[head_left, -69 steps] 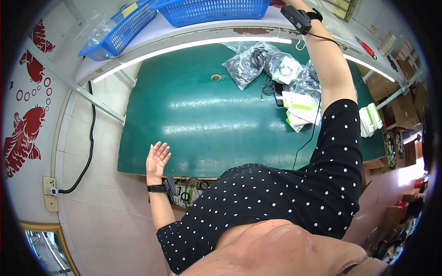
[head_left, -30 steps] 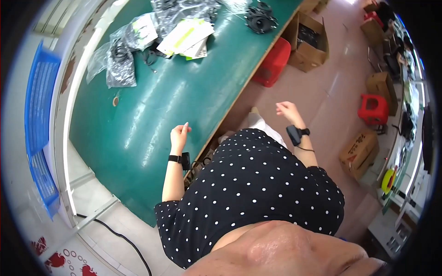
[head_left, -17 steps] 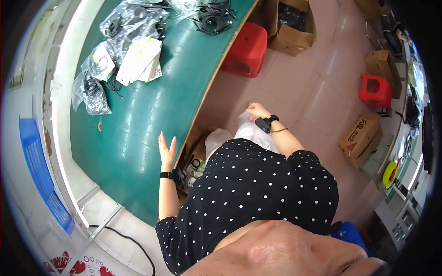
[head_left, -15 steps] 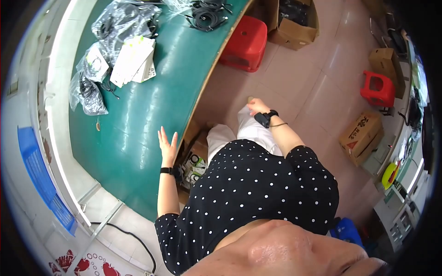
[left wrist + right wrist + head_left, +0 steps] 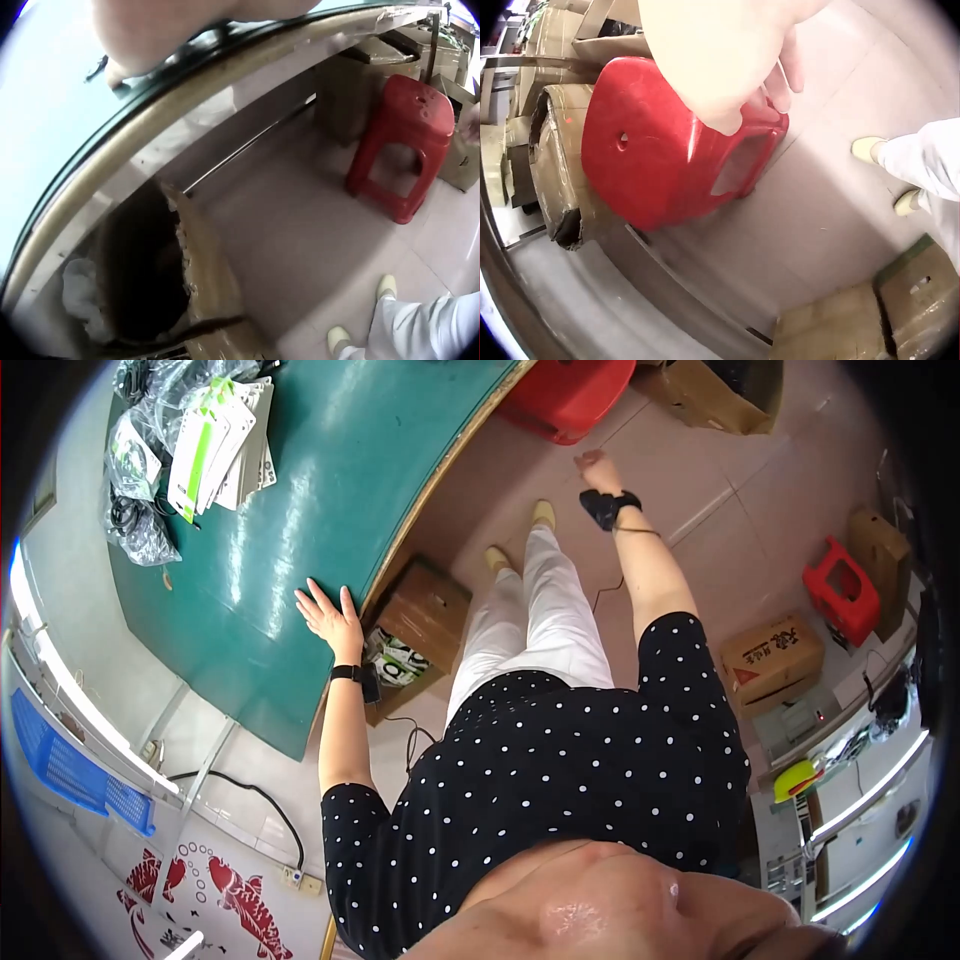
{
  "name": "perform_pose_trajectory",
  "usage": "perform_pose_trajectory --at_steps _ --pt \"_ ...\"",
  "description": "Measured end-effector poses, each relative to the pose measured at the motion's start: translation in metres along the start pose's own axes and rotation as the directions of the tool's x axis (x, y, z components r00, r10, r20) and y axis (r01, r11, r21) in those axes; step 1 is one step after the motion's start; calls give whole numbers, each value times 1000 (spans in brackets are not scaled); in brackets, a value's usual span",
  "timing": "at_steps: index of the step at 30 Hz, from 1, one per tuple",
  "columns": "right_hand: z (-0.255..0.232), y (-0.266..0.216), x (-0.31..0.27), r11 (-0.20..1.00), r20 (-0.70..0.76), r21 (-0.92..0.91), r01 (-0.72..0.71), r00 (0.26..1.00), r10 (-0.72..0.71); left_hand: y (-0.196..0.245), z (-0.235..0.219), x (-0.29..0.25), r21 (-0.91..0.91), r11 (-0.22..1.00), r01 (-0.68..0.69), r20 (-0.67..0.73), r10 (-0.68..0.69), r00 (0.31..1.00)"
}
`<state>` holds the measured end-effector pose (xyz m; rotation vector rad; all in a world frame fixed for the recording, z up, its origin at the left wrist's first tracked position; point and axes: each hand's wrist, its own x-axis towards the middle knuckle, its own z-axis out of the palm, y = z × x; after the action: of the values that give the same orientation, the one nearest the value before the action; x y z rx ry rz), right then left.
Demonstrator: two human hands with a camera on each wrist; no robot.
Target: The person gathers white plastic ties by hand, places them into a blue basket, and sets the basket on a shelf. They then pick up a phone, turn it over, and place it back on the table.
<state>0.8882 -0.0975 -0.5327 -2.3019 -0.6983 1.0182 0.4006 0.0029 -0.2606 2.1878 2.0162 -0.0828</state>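
Left hand (image 5: 328, 618) fingers spread flat on green table (image 5: 300, 490) | right hand (image 5: 598, 468) fingers loose near red stool (image 5: 570, 395)

- My left grip (image 5: 330, 618) lies flat on the surface (image 5: 330, 470): a green top, smooth and glossy, throwing back light; its edge band (image 5: 187, 97) looks like pale, worn wood.
- The stool (image 5: 667, 142) near my right grip (image 5: 598, 466) is red moulded plastic, smooth with a mild sheen.
- The box (image 5: 425, 610) under the surface is brown cardboard, matt, with a torn edge.
- The floor (image 5: 720, 490) is tiled and smooth.
- The bags (image 5: 135, 470) are clear, crinkled plastic film.
- My trousers (image 5: 550, 620) are white cloth, matt.
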Motion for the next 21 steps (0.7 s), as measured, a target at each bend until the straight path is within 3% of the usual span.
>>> perform_pose_trajectory --at_steps 3,5,8,13,14,15,16,17,21 --pt "-7 -37 24 997 -26 71 9 1000 -7 2 7 -3 104 994 -32 -95 41 995" --pt "1 -37 56 981 -71 -135 136 987 -147 3 7 -4 124 992 -28 -103 41 994" --pt "-2 -72 76 941 30 -302 151 988 -149 7 13 1 128 991 -42 -134 59 989" --pt "27 -80 126 869 -27 -400 291 944 -328 4 14 2 73 996 -52 -135 61 989" --pt "34 -91 127 949 45 316 24 998 -41 4 14 2 72 996 -55 -137 64 988" --pt "40 -103 128 479 286 819 -316 949 136 4 15 2 71 996 -57 -140 67 988" --pt "46 -112 130 -262 555 815 -516 826 98 5 14 2 72 996 -55 -133 64 989" --pt "43 -122 128 -262 558 814 -518 823 105 6 13 3 66 996 -65 -135 73 988" --pt "39 -139 131 -107 665 724 -682 647 374 7 14 3 52 995 -84 -134 90 987"
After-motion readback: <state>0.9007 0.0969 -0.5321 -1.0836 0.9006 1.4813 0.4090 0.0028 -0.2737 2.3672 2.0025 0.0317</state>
